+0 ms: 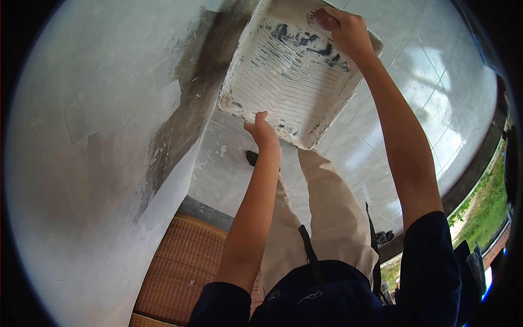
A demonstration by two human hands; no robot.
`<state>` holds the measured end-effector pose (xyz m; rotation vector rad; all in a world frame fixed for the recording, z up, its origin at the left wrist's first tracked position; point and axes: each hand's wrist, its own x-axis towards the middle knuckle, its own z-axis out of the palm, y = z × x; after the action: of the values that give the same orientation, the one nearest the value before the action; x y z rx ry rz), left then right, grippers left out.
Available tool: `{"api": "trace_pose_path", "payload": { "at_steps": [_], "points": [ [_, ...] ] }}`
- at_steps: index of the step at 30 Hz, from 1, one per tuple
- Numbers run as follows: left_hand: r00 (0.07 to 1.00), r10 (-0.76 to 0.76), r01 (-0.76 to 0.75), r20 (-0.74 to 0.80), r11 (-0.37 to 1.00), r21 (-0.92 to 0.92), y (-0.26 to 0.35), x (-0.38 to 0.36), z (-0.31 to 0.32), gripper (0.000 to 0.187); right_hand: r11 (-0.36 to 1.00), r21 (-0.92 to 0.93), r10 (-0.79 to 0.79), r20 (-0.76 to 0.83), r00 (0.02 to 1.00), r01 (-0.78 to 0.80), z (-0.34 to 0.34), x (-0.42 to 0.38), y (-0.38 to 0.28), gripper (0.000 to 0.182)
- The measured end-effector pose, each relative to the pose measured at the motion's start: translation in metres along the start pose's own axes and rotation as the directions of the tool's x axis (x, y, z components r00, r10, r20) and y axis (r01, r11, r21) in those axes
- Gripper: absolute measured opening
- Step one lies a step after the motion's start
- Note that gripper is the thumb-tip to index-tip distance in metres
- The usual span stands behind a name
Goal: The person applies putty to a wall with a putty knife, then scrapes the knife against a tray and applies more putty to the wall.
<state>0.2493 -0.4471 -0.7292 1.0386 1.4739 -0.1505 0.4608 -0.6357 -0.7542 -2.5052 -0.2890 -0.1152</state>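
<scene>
A paint tray [297,82], ribbed and crusted with whitish and dark grey paint, is held up in front of me. My left hand [263,133] is closed on its near left rim, the thumb lying over the edge. At the far right part of the tray, my right hand [348,32] is closed around a small flat reddish piece [323,20] with a pale, paint-smeared edge. It overlaps the tray's deeper end, where the dark smears [310,41] are thickest. My fingers hide part of the reddish piece.
On the left stands a wall [92,163] with patchy grey plaster. Below are grey floor tiles [359,141] with pale specks, and a brown woven mat [180,267] lies at the wall's foot. Grass [485,201] shows past the floor edge at right.
</scene>
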Motion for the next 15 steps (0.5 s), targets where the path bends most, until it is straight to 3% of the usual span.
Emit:
{"api": "trace_pose_path", "payload": {
  "at_steps": [2, 3, 5, 12, 15],
  "points": [
    [1.000, -0.003, 0.003, 0.009, 1.000, 0.008, 0.000, 0.000, 0.000, 0.082, 0.963, 0.117, 0.226, 0.147, 0.963, -0.243, -0.012, 0.003, -0.021, 0.028],
    [1.000, -0.002, 0.002, 0.010, 1.000, 0.009, 0.000, 0.000, 0.000, 0.082, 0.963, 0.117, 0.227, 0.146, 0.963, -0.244, -0.006, 0.003, -0.011, 0.028],
    [1.000, -0.009, 0.009, 0.001, 1.000, -0.003, 0.001, -0.001, 0.002, 0.083, 0.998, 0.032, 0.058, 0.011, 0.998, -0.058, 0.005, 0.005, 0.009, 0.029],
    [1.000, 0.017, -0.018, 0.024, 0.999, 0.031, 0.001, 0.000, -0.003, 0.080, 0.988, 0.093, 0.124, 0.013, 0.992, -0.124, -0.001, -0.007, -0.004, 0.027],
    [0.999, 0.004, -0.003, 0.046, 1.000, -0.018, -0.003, 0.003, -0.004, 0.076, 0.994, 0.097, 0.062, -0.110, 0.992, -0.051, 0.001, -0.003, -0.004, 0.027]
  ]
}}
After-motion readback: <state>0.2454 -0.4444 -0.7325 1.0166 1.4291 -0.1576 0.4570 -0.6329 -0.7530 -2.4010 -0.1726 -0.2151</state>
